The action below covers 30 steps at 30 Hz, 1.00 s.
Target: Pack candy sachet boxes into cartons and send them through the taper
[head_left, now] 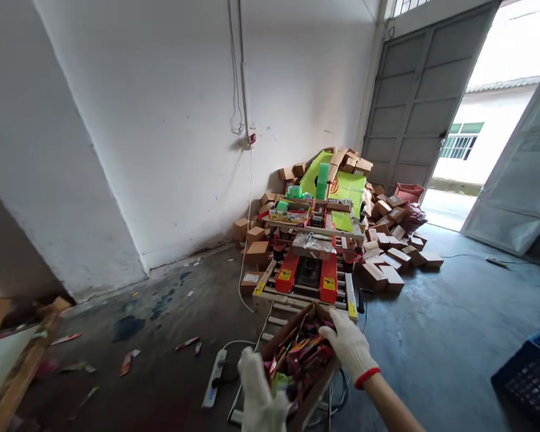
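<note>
With fingers of right hand laid on its two-o'clock rim (cannot tell if gripping) and left hand wide at eight o'clock, flanks packet-filled carton.

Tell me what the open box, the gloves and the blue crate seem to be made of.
Open box: probably matte cardboard, from its plain brown walls.
Gloves: likely knitted fabric, dull off-white, judging by the soft surface and the right one's red cuff.
Blue crate: perhaps moulded plastic, given its regular openings; finish unclear in the shade.

Packets in box, machine behind
</note>
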Each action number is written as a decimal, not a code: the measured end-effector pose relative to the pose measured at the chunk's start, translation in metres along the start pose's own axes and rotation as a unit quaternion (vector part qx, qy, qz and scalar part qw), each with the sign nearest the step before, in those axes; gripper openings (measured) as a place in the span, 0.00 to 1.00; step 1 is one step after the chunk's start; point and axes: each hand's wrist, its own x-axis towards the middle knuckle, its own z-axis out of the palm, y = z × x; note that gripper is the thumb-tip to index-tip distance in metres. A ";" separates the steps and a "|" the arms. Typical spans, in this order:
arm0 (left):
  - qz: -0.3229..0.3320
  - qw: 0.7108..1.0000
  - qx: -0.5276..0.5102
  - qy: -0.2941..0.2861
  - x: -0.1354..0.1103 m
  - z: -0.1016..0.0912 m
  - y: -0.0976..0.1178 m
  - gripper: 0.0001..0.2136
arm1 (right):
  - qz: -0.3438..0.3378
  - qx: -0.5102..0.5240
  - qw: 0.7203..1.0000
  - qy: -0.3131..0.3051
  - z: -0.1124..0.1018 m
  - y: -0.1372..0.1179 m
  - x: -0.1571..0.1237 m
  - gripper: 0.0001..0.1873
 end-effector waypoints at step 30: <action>-0.163 0.874 -0.316 -0.330 0.029 0.051 -0.033 0.24 | -0.067 -0.198 0.975 -0.074 0.030 -0.059 0.039 0.17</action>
